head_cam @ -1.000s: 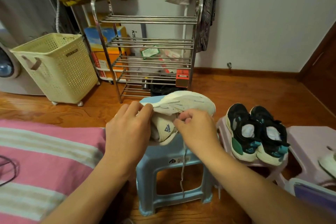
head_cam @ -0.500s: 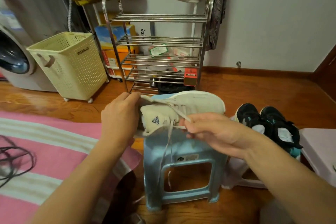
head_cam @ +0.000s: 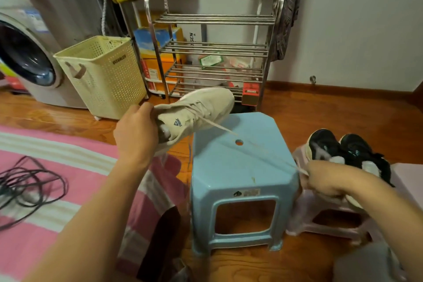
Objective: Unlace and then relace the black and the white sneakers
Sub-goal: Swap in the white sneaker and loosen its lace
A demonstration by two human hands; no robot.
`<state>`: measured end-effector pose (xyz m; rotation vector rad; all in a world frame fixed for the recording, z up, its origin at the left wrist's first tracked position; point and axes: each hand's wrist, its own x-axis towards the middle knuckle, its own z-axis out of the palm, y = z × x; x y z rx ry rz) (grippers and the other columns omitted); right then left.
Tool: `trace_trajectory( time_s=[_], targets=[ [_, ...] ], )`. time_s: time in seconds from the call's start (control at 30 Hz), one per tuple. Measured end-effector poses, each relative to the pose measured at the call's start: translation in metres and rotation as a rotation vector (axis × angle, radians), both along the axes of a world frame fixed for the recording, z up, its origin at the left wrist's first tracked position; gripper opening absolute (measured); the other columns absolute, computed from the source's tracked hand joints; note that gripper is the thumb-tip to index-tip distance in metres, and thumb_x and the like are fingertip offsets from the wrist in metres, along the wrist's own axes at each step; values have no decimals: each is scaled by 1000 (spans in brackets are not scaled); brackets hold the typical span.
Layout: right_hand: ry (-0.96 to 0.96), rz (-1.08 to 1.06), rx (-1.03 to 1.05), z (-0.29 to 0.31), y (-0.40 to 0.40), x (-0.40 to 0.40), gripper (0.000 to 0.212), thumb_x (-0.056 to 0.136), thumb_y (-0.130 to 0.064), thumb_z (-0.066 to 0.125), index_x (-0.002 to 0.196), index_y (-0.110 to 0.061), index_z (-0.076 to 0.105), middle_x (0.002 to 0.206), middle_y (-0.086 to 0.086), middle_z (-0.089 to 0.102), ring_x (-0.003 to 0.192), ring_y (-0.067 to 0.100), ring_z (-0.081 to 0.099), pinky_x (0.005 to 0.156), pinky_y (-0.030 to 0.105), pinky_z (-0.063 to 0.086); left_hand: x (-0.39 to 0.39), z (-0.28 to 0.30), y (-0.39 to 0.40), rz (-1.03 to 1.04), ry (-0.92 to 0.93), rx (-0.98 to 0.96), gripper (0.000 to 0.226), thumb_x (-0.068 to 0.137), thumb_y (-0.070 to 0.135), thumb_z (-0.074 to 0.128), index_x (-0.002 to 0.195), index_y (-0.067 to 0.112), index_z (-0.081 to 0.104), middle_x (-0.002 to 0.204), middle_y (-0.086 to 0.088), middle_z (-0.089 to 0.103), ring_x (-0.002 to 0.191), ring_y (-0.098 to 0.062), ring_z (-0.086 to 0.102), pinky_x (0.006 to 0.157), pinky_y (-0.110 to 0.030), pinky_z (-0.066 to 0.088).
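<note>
The left hand (head_cam: 137,135) grips the heel of the white sneaker (head_cam: 194,112) and holds it in the air, toe pointing away, above the far left corner of the blue stool (head_cam: 242,174). The right hand (head_cam: 325,178) is curled round the end of the lace (head_cam: 219,125), pinching it, and the lace runs taut from the shoe's eyelets down across the stool top to those fingers.

Behind all this a washing machine (head_cam: 29,59) stands at the left, with a metal shoe rack (head_cam: 212,57) against the wall and a cream laundry basket (head_cam: 103,75) between them. A pink striped blanket (head_cam: 45,190) lies at the left, a tangle of black cord (head_cam: 29,181) on it. The blue stool stands on the wooden floor (head_cam: 332,117), and just right of it a pale pink stool (head_cam: 320,220) carries the pair of black sneakers (head_cam: 343,151), side by side, partly hidden by the right hand. A second, loose end of lace (head_cam: 190,151) hangs from the white shoe beside the stool.
</note>
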<state>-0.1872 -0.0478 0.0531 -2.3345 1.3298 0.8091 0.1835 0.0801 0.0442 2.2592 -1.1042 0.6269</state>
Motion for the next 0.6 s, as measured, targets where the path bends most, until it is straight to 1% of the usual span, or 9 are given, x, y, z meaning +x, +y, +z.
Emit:
trace_trajectory(
  time_s=[0.03, 0.1, 0.17, 0.2, 0.27, 0.33, 0.37, 0.47, 0.6],
  targets=[
    [-92, -15, 18, 4, -1, 0, 6, 98, -30, 60, 94, -27, 56, 86, -8, 58, 75, 10, 57, 62, 20, 44, -1, 3, 1, -9, -25, -30, 7, 92, 11, 57, 94, 9, 64, 90, -18, 61, 79, -44, 60, 56, -40, 32],
    [-298, 20, 82, 15, 3, 5, 25, 89, -46, 70, 110, -39, 58, 104, -15, 62, 91, 7, 62, 76, 20, 49, -10, 11, 3, -106, -99, -90, 10, 90, 11, 58, 96, 9, 66, 89, -15, 61, 79, -40, 59, 54, -40, 35],
    [-577, 47, 77, 26, 13, 16, 24, 88, -48, 70, 110, -38, 67, 105, -18, 68, 98, 3, 65, 88, 24, 52, -31, 17, 3, -255, -207, -111, 14, 89, 11, 59, 100, 10, 69, 90, -12, 62, 80, -36, 58, 52, -41, 40],
    [-768, -4, 46, 29, 19, 24, 16, 91, -43, 68, 102, -32, 72, 97, -13, 73, 91, 4, 68, 86, 29, 56, -43, 18, 2, -321, -252, -103, 16, 88, 11, 61, 102, 10, 69, 91, -11, 62, 82, -35, 57, 52, -43, 42],
    [-1147, -231, 52, 38, 30, 41, 17, 98, -27, 62, 92, -17, 73, 82, 3, 74, 70, 14, 70, 72, 35, 60, -68, 18, 3, -422, -315, -78, 17, 86, 9, 65, 103, 10, 69, 93, -8, 62, 82, -31, 56, 51, -43, 43],
    [-1347, -306, -37, 41, 37, 54, 9, 97, -19, 64, 92, -15, 70, 78, 6, 70, 61, 17, 65, 62, 33, 58, -85, 17, 4, -499, -352, -72, 18, 86, 6, 67, 104, 9, 69, 94, -8, 63, 81, -28, 57, 51, -42, 44],
    [-1311, -212, -184, 39, 38, 58, 3, 94, -22, 68, 93, -20, 68, 77, 0, 67, 63, 12, 63, 62, 31, 56, -92, 17, 6, -522, -354, -73, 18, 86, 6, 68, 104, 8, 69, 95, -8, 64, 81, -28, 57, 51, -42, 45],
    [-987, 126, -561, 31, 38, 63, 16, 89, -36, 72, 94, -28, 59, 80, -13, 54, 74, 8, 52, 66, 28, 46, -103, 19, 11, -521, -363, -52, 18, 88, 9, 70, 106, 10, 70, 97, -7, 65, 82, -27, 56, 54, -39, 42],
    [-883, 227, -630, 36, 40, 70, 14, 95, -32, 63, 88, -27, 52, 88, -10, 56, 83, 17, 54, 74, 38, 49, -106, 19, 15, -539, -363, -19, 18, 86, 10, 68, 104, 11, 69, 96, -5, 64, 82, -26, 54, 53, -35, 38]
  ],
)
